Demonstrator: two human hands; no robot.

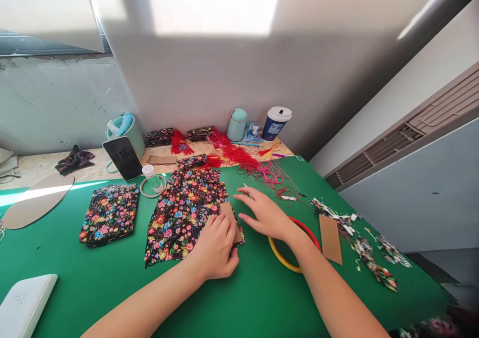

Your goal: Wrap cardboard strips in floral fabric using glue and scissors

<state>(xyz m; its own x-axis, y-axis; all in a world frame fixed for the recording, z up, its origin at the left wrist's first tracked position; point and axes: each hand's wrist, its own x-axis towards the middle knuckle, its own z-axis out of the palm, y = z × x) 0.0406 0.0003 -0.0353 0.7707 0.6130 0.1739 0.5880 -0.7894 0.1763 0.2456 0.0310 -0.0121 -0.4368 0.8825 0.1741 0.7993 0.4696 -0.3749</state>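
Note:
My left hand (217, 246) presses down with curled fingers on a small brown cardboard rectangle (235, 231). That cardboard lies along the right edge of a black floral cloth (183, 203), spread on the green table top. Just right of the cloth, my right hand (264, 214) hovers with its fingers partly spread. A thin, pale, pen-like stick (245, 185) pokes out between its fingers; most of it is hidden. Beneath my right wrist lies a red and yellow ring (280, 258).
A folded floral cloth (109, 214), a phone (122, 158) and a small clear bottle (152, 179) stand or lie to the left. Red tassels (235, 151), a mint flask (237, 124) and a lidded cup (276, 123) line the back. Another cardboard rectangle (330, 239) and fabric scraps (368, 258) lie right.

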